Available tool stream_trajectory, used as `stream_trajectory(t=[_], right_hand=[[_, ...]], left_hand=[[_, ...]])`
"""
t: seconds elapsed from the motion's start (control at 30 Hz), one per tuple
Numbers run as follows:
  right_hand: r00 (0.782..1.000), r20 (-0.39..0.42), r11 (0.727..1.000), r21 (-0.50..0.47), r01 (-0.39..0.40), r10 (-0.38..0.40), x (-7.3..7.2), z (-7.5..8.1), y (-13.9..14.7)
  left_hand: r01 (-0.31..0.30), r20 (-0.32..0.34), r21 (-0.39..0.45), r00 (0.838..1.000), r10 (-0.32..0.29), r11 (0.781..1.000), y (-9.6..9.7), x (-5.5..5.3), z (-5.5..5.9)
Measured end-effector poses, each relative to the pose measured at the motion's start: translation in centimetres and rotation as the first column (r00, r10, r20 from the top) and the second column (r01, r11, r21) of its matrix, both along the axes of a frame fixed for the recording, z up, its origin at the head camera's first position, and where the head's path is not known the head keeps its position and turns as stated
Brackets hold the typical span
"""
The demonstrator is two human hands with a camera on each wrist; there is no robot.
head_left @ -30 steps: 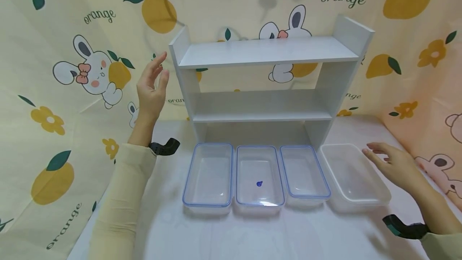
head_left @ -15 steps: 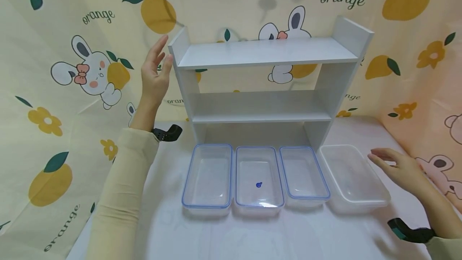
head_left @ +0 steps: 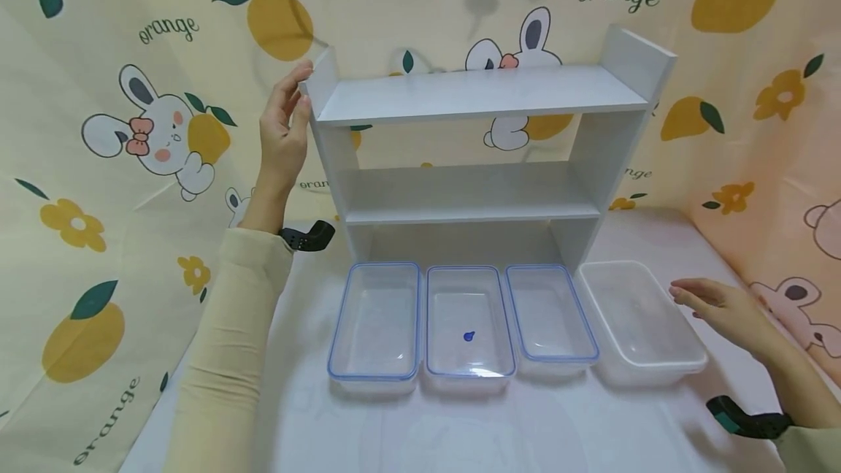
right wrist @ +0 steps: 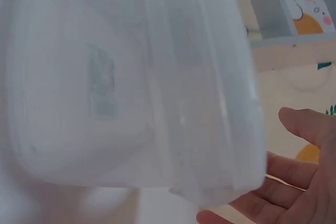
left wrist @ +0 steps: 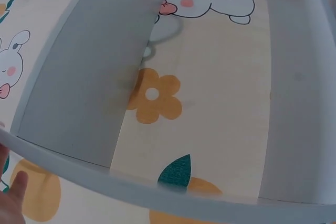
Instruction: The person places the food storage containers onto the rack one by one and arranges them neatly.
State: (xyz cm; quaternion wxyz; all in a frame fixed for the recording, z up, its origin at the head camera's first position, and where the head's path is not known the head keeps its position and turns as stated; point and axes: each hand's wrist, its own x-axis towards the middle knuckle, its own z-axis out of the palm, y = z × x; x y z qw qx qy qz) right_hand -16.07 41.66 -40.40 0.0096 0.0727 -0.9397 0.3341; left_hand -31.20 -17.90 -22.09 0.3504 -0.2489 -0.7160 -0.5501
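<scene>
A white two-tier shelf (head_left: 473, 192) stands on the table, its bays bare. My left hand (head_left: 284, 126) is raised at the top of its left side panel (head_left: 322, 82), with the fingertips at the panel's outer edge. In the left wrist view the fingers (left wrist: 16, 192) show at the panel's edge, not wrapped round it. On the right, a frosted clear plastic container (head_left: 644, 312) sits on the table. My right hand (head_left: 729, 312) hovers beside its right rim, fingers relaxed. In the right wrist view the fingers (right wrist: 283, 187) are partly behind the container; whether they touch it, I cannot tell.
Several clear containers stand in a row before the shelf: a blue-rimmed left one (head_left: 374, 378), a middle one (head_left: 469, 372) with a small blue mark, and a smaller one (head_left: 558, 358). A patterned cloth (head_left: 164, 239) hangs behind; a white cloth (head_left: 460, 436) covers the table.
My left hand has risen and moved slightly right, from beside the shelf to its upper left panel. My right hand has shifted slightly right and down. The containers have stayed in place.
</scene>
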Motion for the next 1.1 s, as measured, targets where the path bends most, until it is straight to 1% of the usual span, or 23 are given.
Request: stream_trajectory(t=[0.07,0.13,0.27,0.37,0.47,0.57,0.67,0.77,0.83,0.97,1.1], right_hand=[[0.999,0.036,1.000,-0.022,-0.003,0.004,-0.1,-0.3,0.2],[0.996,0.090,1.000,-0.006,0.009,-0.008,-0.2,-0.4,0.3],[0.981,0.188,0.999,0.029,0.037,-0.042,-0.4,-0.6,0.2],[0.970,0.236,0.998,0.037,0.049,-0.056,-0.5,-0.6,0.2],[0.964,0.261,0.998,0.031,0.052,-0.058,-0.5,-0.7,0.3],[0.960,0.275,0.999,0.015,0.052,-0.054,-0.5,-0.8,0.5],[0.959,0.282,0.999,-0.027,0.046,-0.036,-0.6,-1.2,0.9],[0.952,0.306,0.997,-0.059,0.049,-0.029,-0.7,-1.4,1.3],[0.942,0.335,0.996,-0.074,0.054,-0.026,-0.8,-1.5,1.6],[0.918,0.396,0.992,-0.112,0.060,-0.011,-1.0,-1.6,2.0],[0.899,0.437,0.988,-0.139,0.067,0.000,-1.2,-1.8,2.3]], left_hand=[[0.006,-0.005,0.001,1.000,-0.006,1.000,0.0,0.0,0.1],[0.022,-0.011,0.002,1.000,-0.022,1.000,0.0,0.0,0.2],[0.077,-0.021,0.019,0.997,-0.077,0.997,0.1,0.0,0.5],[0.097,-0.016,0.029,0.995,-0.096,0.995,0.2,0.1,0.6],[0.095,-0.015,0.038,0.995,-0.094,0.995,0.2,0.0,0.6],[0.098,-0.043,0.048,0.994,-0.096,0.994,0.3,-0.1,0.4],[0.108,-0.081,0.053,0.991,-0.104,0.993,0.4,-0.1,0.2],[0.112,-0.103,0.047,0.989,-0.106,0.993,0.5,0.0,0.1],[0.114,-0.106,0.044,0.988,-0.109,0.992,0.6,-0.1,0.1],[0.102,-0.105,0.029,0.990,-0.098,0.994,0.6,-0.2,0.1],[0.079,-0.106,0.027,0.991,-0.076,0.996,0.7,-0.3,0.1]])
